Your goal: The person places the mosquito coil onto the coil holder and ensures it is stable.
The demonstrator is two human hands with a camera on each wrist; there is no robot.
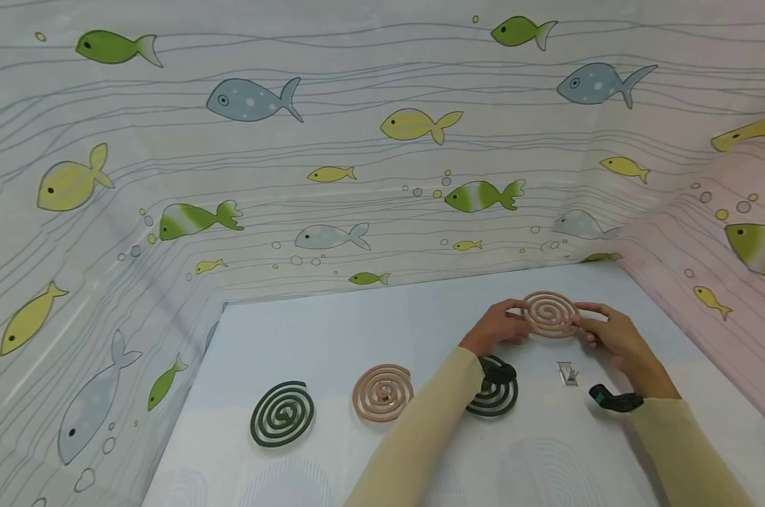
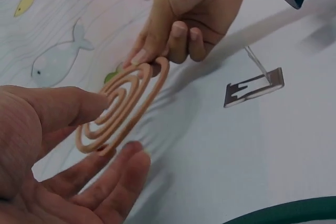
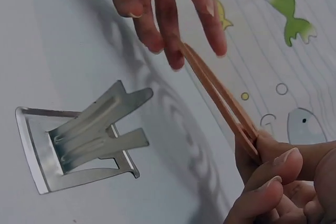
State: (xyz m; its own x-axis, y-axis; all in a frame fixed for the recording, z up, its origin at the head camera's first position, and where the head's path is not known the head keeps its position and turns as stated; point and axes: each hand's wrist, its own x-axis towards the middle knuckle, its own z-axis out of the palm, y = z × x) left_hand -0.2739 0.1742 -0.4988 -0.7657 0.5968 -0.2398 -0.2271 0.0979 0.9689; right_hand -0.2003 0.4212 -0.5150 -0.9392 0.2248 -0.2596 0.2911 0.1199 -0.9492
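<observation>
An orange mosquito coil [image 1: 549,315] is held up above the white surface between both hands. My right hand [image 1: 613,338] pinches its right edge between thumb and fingers. At the opposite edge is my left hand [image 1: 497,328], fingers mostly straight. In the right wrist view a fingertip of the left hand [image 3: 163,19] touches the coil's edge, while its thumb stands a little apart. Below the coil lies a small metal coil stand [image 3: 94,140], its forked tongue bent upward; in the head view the same stand [image 1: 568,374] sits left of the right wrist.
A dark green coil [image 1: 282,414] and another orange coil [image 1: 383,393] with a metal piece at its centre lie to the left. One more green coil [image 1: 492,403] is partly hidden by the left wrist. Fish-patterned sheeting [image 1: 357,204] rises behind and at both sides.
</observation>
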